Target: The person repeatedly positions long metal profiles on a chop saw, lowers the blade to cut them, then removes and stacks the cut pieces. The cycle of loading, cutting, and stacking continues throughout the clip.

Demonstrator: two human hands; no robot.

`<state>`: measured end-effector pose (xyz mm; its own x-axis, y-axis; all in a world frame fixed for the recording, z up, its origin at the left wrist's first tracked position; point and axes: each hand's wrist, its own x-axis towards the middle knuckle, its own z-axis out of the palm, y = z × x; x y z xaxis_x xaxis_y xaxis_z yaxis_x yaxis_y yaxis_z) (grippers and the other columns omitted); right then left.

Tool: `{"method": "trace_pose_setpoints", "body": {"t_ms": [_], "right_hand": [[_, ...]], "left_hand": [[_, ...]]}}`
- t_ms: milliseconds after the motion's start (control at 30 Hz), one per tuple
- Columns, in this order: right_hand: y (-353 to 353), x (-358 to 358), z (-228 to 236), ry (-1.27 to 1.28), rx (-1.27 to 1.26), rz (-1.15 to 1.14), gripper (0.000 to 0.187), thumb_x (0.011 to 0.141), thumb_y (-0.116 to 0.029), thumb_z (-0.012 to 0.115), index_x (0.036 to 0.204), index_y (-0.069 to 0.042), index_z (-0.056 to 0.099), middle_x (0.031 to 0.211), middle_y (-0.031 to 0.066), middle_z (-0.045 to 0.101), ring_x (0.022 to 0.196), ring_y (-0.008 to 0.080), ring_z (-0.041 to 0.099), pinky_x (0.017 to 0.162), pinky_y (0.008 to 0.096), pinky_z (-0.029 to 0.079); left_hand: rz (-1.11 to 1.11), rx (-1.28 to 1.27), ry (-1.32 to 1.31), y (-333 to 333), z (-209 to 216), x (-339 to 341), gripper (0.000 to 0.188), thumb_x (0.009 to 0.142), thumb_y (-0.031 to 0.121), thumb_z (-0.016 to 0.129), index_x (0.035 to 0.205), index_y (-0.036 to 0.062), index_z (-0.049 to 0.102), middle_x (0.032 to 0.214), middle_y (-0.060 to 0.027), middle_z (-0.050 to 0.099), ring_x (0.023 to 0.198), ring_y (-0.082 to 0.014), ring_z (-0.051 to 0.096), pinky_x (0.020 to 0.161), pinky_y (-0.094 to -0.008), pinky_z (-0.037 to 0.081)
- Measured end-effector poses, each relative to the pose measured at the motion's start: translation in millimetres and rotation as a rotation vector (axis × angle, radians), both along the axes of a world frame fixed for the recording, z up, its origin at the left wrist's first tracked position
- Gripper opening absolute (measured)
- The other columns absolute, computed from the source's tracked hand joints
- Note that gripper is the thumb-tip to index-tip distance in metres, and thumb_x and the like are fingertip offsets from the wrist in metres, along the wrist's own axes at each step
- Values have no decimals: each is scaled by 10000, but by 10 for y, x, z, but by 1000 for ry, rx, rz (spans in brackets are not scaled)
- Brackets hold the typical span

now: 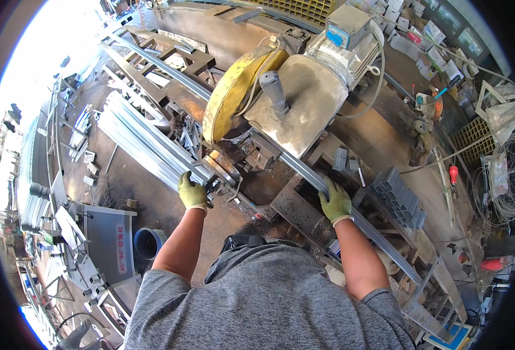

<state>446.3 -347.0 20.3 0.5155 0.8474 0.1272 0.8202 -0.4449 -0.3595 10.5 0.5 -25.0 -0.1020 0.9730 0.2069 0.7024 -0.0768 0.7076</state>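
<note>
My left hand (192, 192), in a yellow-green glove, is closed at a dark handle (212, 188) on the near left side of the cutting machine; the fingers partly hide the grip. My right hand (336, 202), gloved alike, holds a long grey metal profile (305, 171) from above. That profile runs slantwise under the saw, from the far left to the near right. Over it stands a cut-off saw with a yellow blade guard (233, 93), a black upright handle (274, 90) and a grey motor (348, 46). The blade's edge is hidden by the guard.
Long silvery profiles (143, 143) lie bundled left of the saw. Short cut pieces (395, 195) are stacked right of my right hand. A grey panel (107, 239) and a blue-rimmed round container (149, 242) stand at lower left. A red-handled tool (453, 175) lies at right.
</note>
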Motion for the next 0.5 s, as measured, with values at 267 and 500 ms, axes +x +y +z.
{"method": "trace_pose_setpoints", "body": {"t_ms": [267, 500], "right_hand": [[14, 0, 16, -95, 16, 23, 759, 1068, -379, 866, 1756, -136, 656, 1540, 275, 791, 1341, 543, 767, 1164, 616, 636], [84, -55, 157, -10, -156, -77, 773, 1063, -407, 879, 1756, -155, 648, 1593, 251, 775, 1409, 514, 755, 1206, 597, 627]], "left_hand": [[-226, -442, 106, 954, -437, -385, 412, 979, 38, 743, 1346, 94, 920, 1264, -214, 939, 1238, -396, 894, 1105, -457, 678], [-102, -128, -266, 1199, -312, -385, 356, 1094, 42, 674, 1398, 12, 857, 1319, -198, 901, 1242, -357, 838, 1150, -434, 616]]}}
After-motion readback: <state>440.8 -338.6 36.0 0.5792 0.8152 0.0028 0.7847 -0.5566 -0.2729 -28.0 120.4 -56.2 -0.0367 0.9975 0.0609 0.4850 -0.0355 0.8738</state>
